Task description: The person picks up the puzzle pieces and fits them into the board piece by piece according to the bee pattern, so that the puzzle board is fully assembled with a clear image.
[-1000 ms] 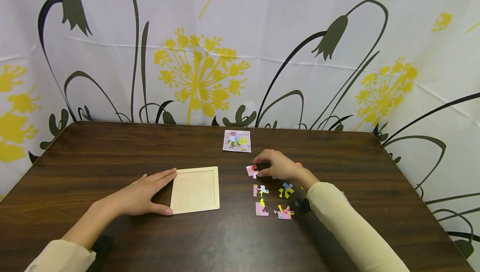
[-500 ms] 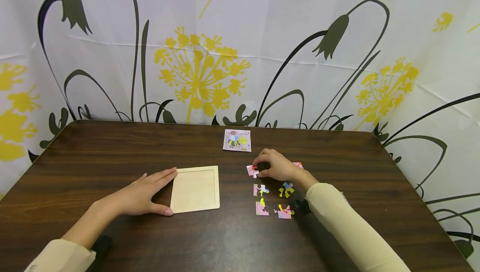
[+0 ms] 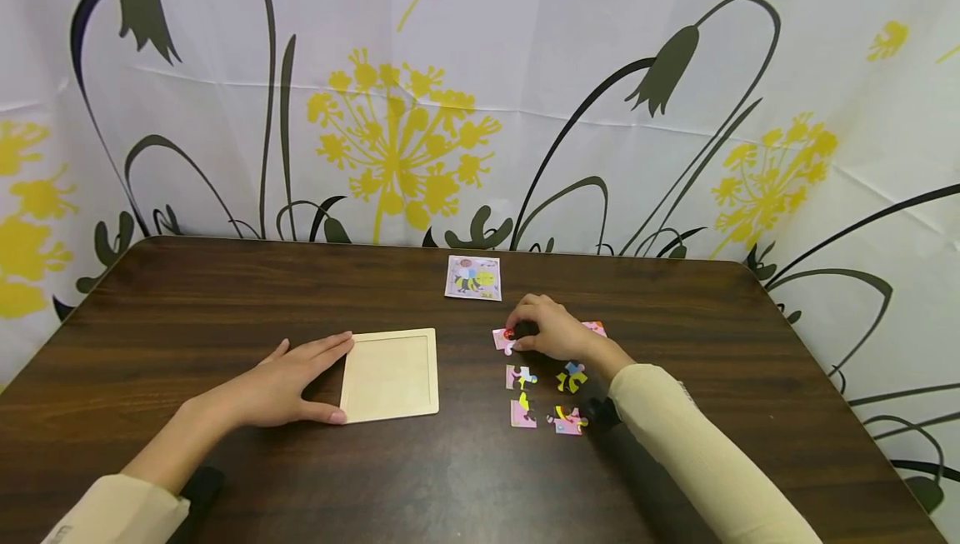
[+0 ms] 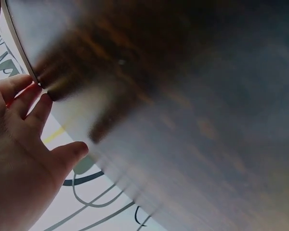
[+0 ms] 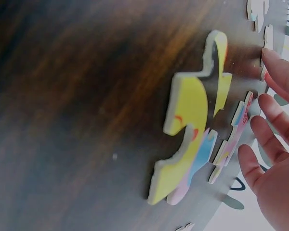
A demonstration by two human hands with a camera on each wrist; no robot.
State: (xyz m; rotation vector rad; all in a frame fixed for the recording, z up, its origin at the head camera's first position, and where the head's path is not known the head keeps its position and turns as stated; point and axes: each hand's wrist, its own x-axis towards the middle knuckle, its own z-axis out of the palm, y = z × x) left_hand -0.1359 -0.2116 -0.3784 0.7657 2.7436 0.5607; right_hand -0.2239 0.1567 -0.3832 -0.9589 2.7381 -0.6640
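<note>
My left hand (image 3: 296,381) lies with fingers spread and straight along the left side of a shallow square wooden puzzle tray (image 3: 432,373), thumb at its near corner and fingertips at the far one. Over on the right, thumb and forefinger of my right hand (image 3: 555,331) pinch a pink puzzle piece (image 3: 502,342) with a red patch, low over the table. Several other jigsaw pieces are laid out nearby: a pink-and-blue piece (image 3: 517,377), a yellow-and-blue piece (image 3: 572,378) and two more in front. Behind my right hand, a pink piece (image 3: 596,328) is partly hidden.
A square picture card (image 3: 473,278) showing a bee lies beyond the tray, towards the back of the dark wooden table (image 3: 315,477). A flower-printed white curtain (image 3: 570,52) hangs behind the table's far edge. Large in the right wrist view is a yellow puzzle piece (image 5: 195,103).
Both hands stay nearly where they were, and the tray and pieces keep their places. The whole head view has shifted very slightly.
</note>
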